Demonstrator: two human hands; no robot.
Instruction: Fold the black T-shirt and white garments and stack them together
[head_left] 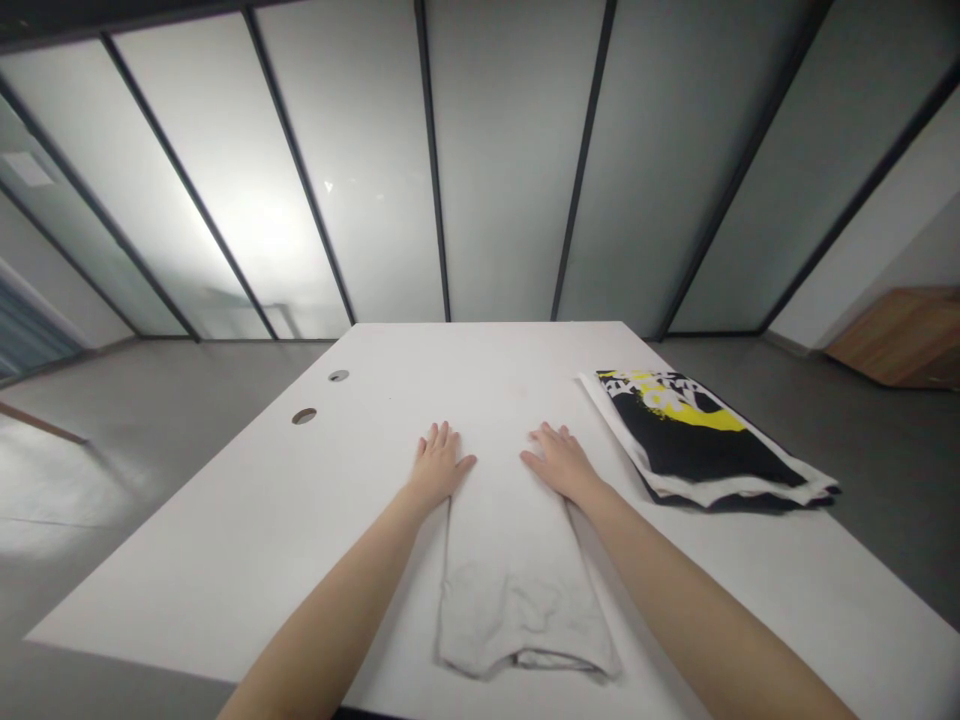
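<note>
A white garment [517,570], folded into a long narrow strip, lies on the white table [225,560] in front of me. Its near end is wrinkled, with a gap between the layers at the hem. My left hand [437,465] rests palm down at the far left edge of the cloth, fingers spread. Mirroring it on the far right edge, my right hand [561,460] also lies flat with its fingers apart. Neither hand grips the fabric. Where the cloth ends at the far side is hard to make out against the white tabletop.
To the right sits a stack of folded clothes [697,440], the top one black, white and yellow. Two round holes [304,416] pierce the tabletop on the left. Frosted glass panels [510,160] stand behind the table. A wooden piece of furniture [900,335] is at the far right.
</note>
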